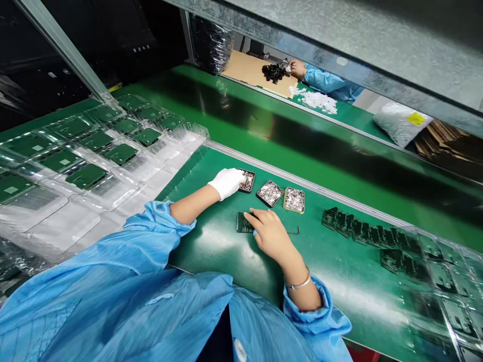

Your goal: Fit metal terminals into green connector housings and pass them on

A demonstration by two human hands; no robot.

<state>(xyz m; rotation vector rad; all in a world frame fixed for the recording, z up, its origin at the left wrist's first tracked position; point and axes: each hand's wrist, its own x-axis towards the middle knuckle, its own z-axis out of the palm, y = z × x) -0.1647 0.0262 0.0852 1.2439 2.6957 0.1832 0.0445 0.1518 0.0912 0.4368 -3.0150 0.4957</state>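
My left hand [227, 184], in a white glove, reaches into the leftmost small tray [248, 181] of shiny metal pieces. Its fingertips are drawn together at the pieces; whatever they hold is hidden. Beside it stand a middle tray [270, 193] and a right tray [294, 199], both filled with small metallic parts. Nearer to me, a green circuit board [240, 222] lies on the mat, partly covered by my bare right hand [268, 234]. That hand's fingers are spread and rest over the board. An L-shaped hex key [296, 231] lies just right of it.
Clear plastic trays with green boards [86, 175] fill the left side. At right, a row of assembled boards [368, 230] stands near more plastic trays [453, 291]. Beyond the metal rail, a co-worker's hand [298, 68] is near black parts [274, 73]. A metal shelf [339, 55] hangs overhead.
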